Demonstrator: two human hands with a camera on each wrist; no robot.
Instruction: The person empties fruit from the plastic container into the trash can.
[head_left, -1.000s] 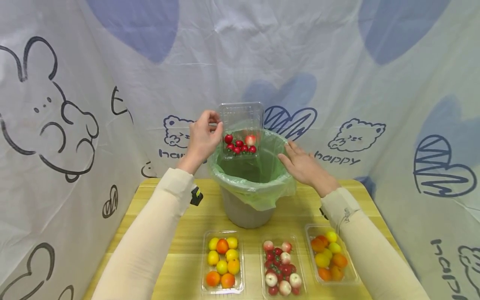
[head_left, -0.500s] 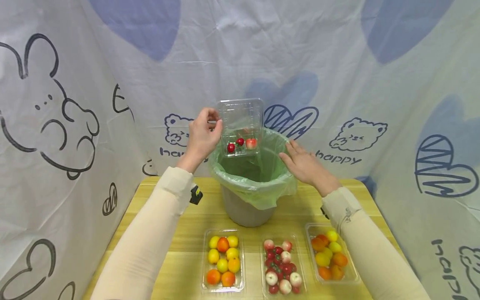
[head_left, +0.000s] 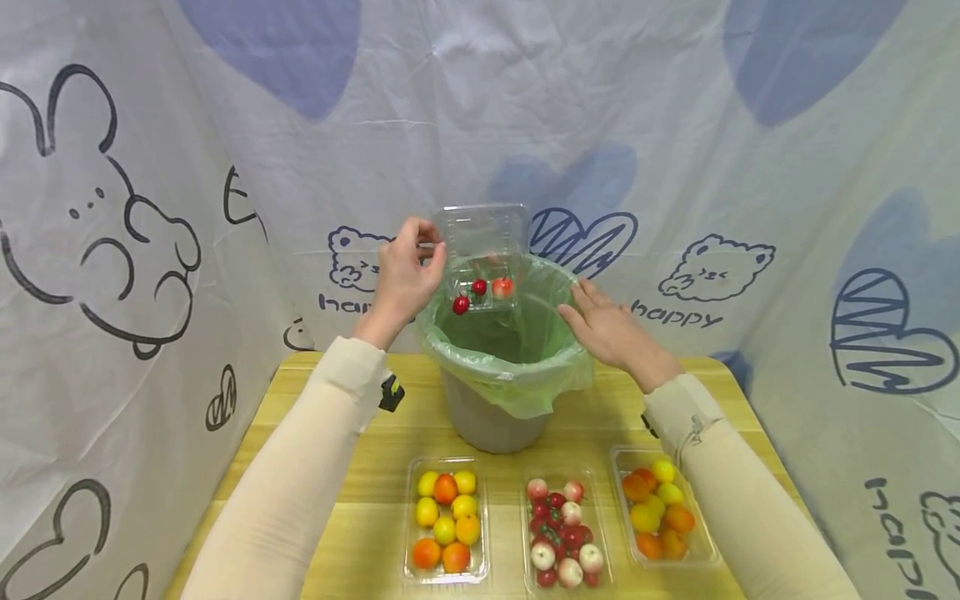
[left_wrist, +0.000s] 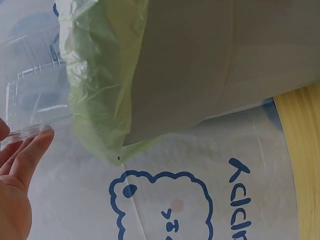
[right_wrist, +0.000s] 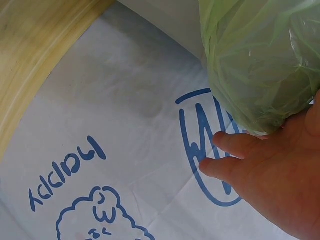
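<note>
In the head view my left hand (head_left: 408, 271) pinches the left edge of a clear plastic box (head_left: 483, 221), tipped steeply over a bin (head_left: 495, 421) lined with a green bag (head_left: 502, 379). Two small red fruits (head_left: 461, 305) and a pinkish-red one (head_left: 502, 288) show at the box's lower end. The left wrist view shows my fingertips along the box's rim (left_wrist: 37, 131). My right hand (head_left: 607, 329) rests at the bin's right rim with fingers extended. In the right wrist view, its fingers (right_wrist: 235, 145) lie outside the bag, right against it.
Nearer me on the wooden table (head_left: 367, 467) stand three clear boxes of fruit: yellow and orange at left (head_left: 445, 533), red and pale pink in the middle (head_left: 566, 537), orange and yellow at right (head_left: 663, 512). A printed white cloth (head_left: 465, 92) surrounds the table.
Several red fruits have left the tilted box, dropping out of sight. One of the two left has slid to the lower edge. The box's top rose slightly, then sank; my right hand barely moved.
</note>
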